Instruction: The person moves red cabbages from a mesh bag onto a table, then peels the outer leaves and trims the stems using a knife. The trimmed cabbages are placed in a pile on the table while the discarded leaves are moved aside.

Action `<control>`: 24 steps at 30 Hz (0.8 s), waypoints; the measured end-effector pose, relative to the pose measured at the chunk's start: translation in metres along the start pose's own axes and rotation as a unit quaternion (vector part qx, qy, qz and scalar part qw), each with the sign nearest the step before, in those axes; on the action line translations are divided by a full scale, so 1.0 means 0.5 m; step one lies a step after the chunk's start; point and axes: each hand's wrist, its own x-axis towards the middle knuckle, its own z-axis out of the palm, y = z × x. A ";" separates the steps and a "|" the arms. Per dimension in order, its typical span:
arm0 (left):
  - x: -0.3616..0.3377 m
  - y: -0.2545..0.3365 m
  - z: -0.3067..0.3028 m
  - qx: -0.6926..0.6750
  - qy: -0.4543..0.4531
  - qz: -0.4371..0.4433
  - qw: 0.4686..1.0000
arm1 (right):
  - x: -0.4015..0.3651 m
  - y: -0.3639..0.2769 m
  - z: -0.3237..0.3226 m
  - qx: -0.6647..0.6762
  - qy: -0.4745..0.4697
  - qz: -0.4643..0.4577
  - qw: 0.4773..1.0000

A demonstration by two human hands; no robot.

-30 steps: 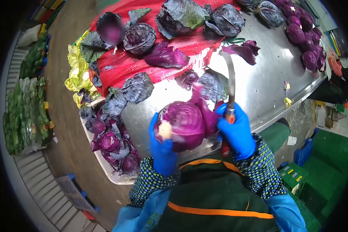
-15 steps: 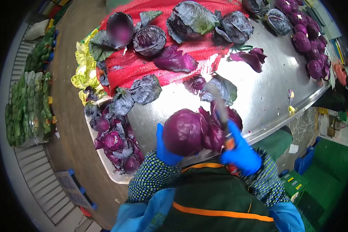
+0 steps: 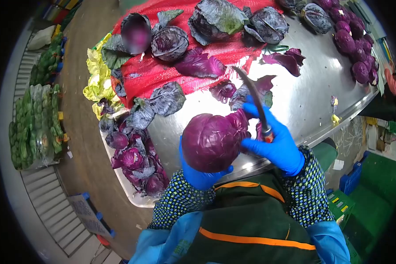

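Note:
My left hand (image 3: 198, 175), in a blue glove, cups a peeled red cabbage (image 3: 211, 143) from below and the left, just above the steel table. A curved knife (image 3: 256, 94) with a red-orange handle is in my gloved right hand (image 3: 275, 141), its blade pointing up and away. The fingers and thumb of that hand are also at an outer leaf (image 3: 237, 122) on the cabbage's right side; their exact grip on it is partly hidden. Beyond the hands, a dark loose leaf (image 3: 240, 96) and a small purple leaf piece (image 3: 223, 90) lie on the table.
Unpeeled cabbages (image 3: 169, 43) rest on a red mesh sack (image 3: 145, 79) at the back. A white tray (image 3: 127, 193) of purple leaves stands left, beside yellow-green leaves (image 3: 97, 79). Several peeled cabbages (image 3: 345, 42) line the right side of the steel table (image 3: 312, 97).
My right hand has moved up and to the cabbage's right side, fingers now at its leaf. The knife blade has swung upright. My left hand has shifted further under the cabbage.

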 end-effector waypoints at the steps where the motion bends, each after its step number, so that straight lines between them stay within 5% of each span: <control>1: 0.005 0.010 0.009 -0.170 0.006 -0.063 0.983 | 0.013 -0.005 0.002 0.001 0.003 -0.003 1.000; 2: 0.010 0.025 0.013 -0.333 0.010 -0.123 0.935 | 0.028 -0.009 0.001 -0.034 -0.070 -0.038 0.996; 3: 0.018 0.044 0.014 -0.636 0.001 -0.163 0.755 | 0.038 -0.014 -0.001 -0.071 -0.142 -0.074 0.985; 4: 0.021 0.045 0.016 -0.633 -0.003 -0.161 0.757 | 0.042 -0.017 -0.004 -0.072 -0.139 -0.078 0.985; 6: 0.010 0.037 0.027 -0.271 0.065 -0.129 0.952 | 0.039 -0.014 -0.012 -0.070 -0.152 -0.083 0.982; 8: 0.004 0.032 0.017 -0.292 0.024 -0.188 0.938 | 0.024 0.011 -0.019 -0.126 -0.141 -0.106 0.976; 10: -0.004 0.003 0.006 -0.299 0.017 -0.095 0.949 | 0.006 0.029 -0.019 -0.175 -0.128 -0.161 0.963; 11: -0.002 0.007 0.002 -0.298 0.018 -0.092 0.950 | -0.004 0.029 -0.021 -0.145 -0.147 -0.116 0.971; 12: -0.004 0.013 0.000 -0.038 -0.002 -0.036 0.999 | -0.009 0.030 -0.019 -0.145 -0.148 -0.117 0.971; 13: -0.004 0.028 -0.001 0.224 -0.021 0.020 0.974 | -0.011 0.025 -0.015 0.006 -0.120 0.029 0.992; 14: -0.001 0.042 -0.005 0.224 -0.019 0.019 0.974 | -0.011 0.017 -0.011 0.158 -0.086 0.174 0.968; 16: 0.006 0.062 -0.014 -0.105 -0.034 -0.019 0.994 | 0.003 -0.015 -0.004 0.154 -0.056 0.140 0.977; 18: 0.006 0.061 -0.017 -0.283 0.000 -0.056 0.958 | 0.025 -0.036 -0.006 -0.103 -0.134 -0.186 0.968; 24: -0.010 0.008 -0.019 -0.382 0.079 -0.112 0.914 | 0.014 -0.016 -0.020 -0.081 -0.196 -0.134 0.968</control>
